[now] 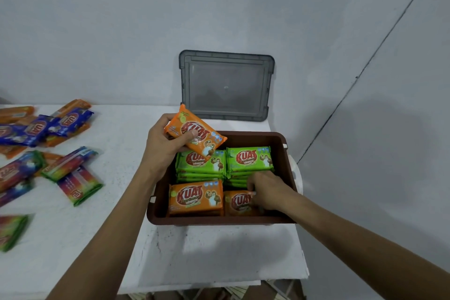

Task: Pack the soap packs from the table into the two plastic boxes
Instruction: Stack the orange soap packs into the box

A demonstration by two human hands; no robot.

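A brown plastic box point(282, 143) stands on the white table point(97, 238). Inside it lie two stacks of green soap packs point(202, 165) at the back and orange packs point(194, 198) at the front. My left hand point(163, 146) holds an orange soap pack point(197, 135) tilted above the box's back left corner. Inside the box, my right hand point(266, 191) presses its fingers onto the front right orange pack point(237, 202). Whether it grips that pack is unclear.
A grey translucent lid point(226, 85) leans against the wall behind the box. Several loose packs, blue point(36, 129), orange and rainbow-coloured point(78, 185), lie scattered on the table's left side. The table's right edge runs just past the box.
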